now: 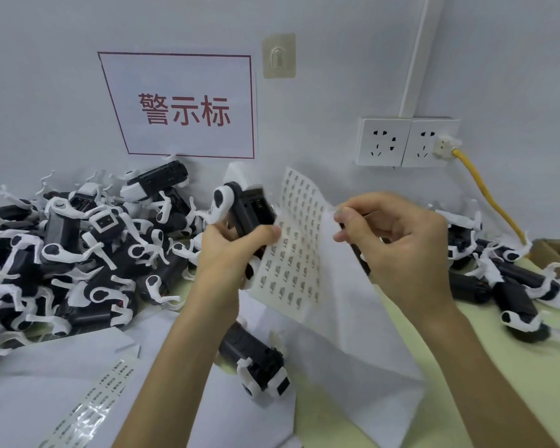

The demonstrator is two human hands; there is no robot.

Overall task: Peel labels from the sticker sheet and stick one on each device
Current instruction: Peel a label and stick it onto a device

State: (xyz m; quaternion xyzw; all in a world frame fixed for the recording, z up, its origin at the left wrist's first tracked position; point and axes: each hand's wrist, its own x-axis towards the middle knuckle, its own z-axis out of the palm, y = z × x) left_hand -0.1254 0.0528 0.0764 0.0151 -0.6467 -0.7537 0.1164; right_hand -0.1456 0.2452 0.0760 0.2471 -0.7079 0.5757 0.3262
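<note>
Two white paper sticker sheets: the held sheet [291, 253] and the flat strip [94, 402]. Black-and-white plastic devices: one held device [253, 211], one lone device [256, 360], plus a left heap [78, 247] and a right heap [511, 286], both beyond counting. Two white wall sockets [382, 142].

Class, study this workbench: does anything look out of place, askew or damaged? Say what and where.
A label strip lies loose front left, its near end crinkled. One device lies alone on the white paper, apart from the left heap.

A factory assembly bench: heaped identical devices [78, 253] beneath a wall sign [181, 106].
</note>
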